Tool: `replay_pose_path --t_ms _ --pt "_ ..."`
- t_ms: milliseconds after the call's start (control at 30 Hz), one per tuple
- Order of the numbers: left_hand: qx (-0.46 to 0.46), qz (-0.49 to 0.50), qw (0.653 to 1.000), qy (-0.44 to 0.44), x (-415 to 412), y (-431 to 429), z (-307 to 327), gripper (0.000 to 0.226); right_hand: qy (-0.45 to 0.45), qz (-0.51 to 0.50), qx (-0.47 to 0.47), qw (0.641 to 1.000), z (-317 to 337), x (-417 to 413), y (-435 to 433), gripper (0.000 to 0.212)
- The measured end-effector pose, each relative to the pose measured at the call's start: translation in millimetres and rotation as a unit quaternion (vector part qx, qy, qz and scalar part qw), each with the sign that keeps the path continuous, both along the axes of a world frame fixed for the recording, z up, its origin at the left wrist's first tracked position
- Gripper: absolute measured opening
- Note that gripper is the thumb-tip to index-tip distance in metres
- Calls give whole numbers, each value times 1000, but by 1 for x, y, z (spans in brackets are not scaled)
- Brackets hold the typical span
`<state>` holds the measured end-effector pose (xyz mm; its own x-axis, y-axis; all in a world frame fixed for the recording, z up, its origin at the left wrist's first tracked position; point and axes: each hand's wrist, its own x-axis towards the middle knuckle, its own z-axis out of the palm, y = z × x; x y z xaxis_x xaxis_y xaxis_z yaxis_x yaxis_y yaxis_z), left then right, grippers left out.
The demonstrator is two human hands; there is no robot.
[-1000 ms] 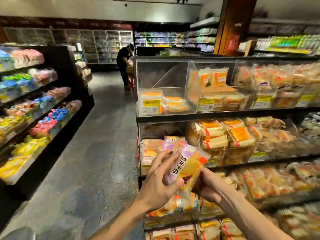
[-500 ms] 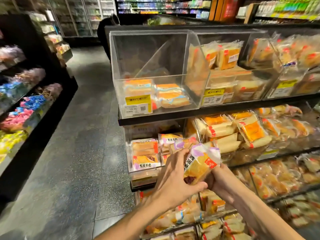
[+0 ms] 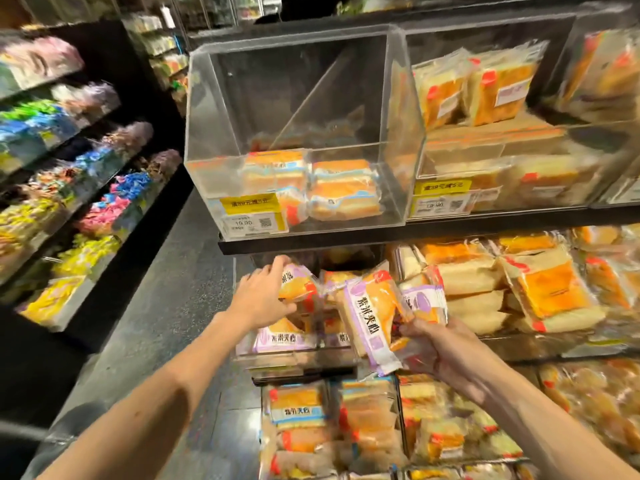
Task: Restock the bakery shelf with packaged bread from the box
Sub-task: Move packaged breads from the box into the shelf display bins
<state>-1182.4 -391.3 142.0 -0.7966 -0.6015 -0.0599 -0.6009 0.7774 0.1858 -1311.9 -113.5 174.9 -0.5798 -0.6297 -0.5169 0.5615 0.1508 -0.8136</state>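
At the middle shelf bin (image 3: 298,361), the left hand (image 3: 261,299) is gripping one bread pack (image 3: 298,285) above the stocked packs (image 3: 277,339). The right hand (image 3: 441,348) is clutching at least two further packs (image 3: 372,317), fingers curled round them, which are probably awaiting placement.

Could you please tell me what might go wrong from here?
The right hand holds several purple-label packs fanned out; one could slip and drop to the floor. The left hand grips another pack close under the black shelf edge; pushing it into the already stocked bin may squash the soft bread.
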Motion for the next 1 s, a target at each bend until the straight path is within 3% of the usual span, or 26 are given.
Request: replay_pose_path --t_ms 200,267,533,700,833,900,967,1000 --pt "-162 -101 971 -144 -21 -19 -27 67 1 -6 2 1000 0 9 -3 29" --pt "-193 -110 963 -155 -20 -23 -37 68 5 -15 6 1000 -2 12 -5 32" --pt "-187 -116 966 -136 -18 -20 -57 87 4 -29 4 1000 -2 28 -17 26" --pt "-195 -103 965 -141 -23 -25 -60 87 -22 -43 0 999 -2 33 -25 24" --pt "-91 -113 983 -110 -21 -31 -51 79 -40 -37 4 999 0 26 -28 28" --pt "25 -121 991 42 -19 -28 -34 64 -39 -27 5 999 1 22 -30 33" --pt "198 -92 957 194 -16 -13 -8 43 -41 -11 5 999 3 20 -35 34" --pt "298 -78 927 213 -14 -2 6 37 -42 -1 4 999 4 20 -38 34"
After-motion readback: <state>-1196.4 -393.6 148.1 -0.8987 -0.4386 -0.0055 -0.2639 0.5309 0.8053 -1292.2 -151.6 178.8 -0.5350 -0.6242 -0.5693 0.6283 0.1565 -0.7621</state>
